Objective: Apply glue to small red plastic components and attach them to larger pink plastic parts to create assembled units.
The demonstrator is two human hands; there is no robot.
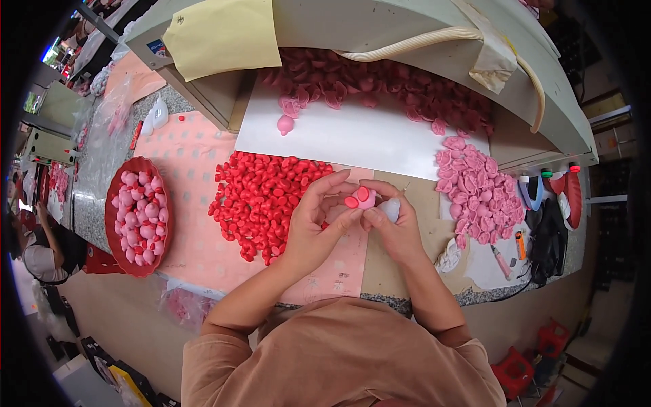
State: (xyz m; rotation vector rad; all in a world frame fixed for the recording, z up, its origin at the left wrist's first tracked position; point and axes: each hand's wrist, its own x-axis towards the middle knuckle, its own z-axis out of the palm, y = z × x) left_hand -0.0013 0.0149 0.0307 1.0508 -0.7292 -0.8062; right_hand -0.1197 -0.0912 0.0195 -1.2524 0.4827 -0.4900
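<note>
Before my chest, both hands meet over a small pink rounded piece [367, 197] bearing two red ovals. Its underside is hidden by my fingers. My left hand [310, 225] is closed, its thumb and fingertips pinching the piece. My right hand [401, 232] is closed around a translucent whitish object [390, 209], possibly a small bottle, with its fingertips at the pink piece. Left of my left hand spreads a heap of glossy red rounded parts [254, 203]. Beyond my right hand lies a pile of pink, petal-like hollow parts [472, 186].
A red scalloped tray [110, 224] of pink-and-red pieces stands at the left. A grey hooded box [386, 30] with a hose spans the back, more pink parts under it. Black gloves [548, 241], an orange cutter [520, 245] and a tube [501, 262] lie at the right.
</note>
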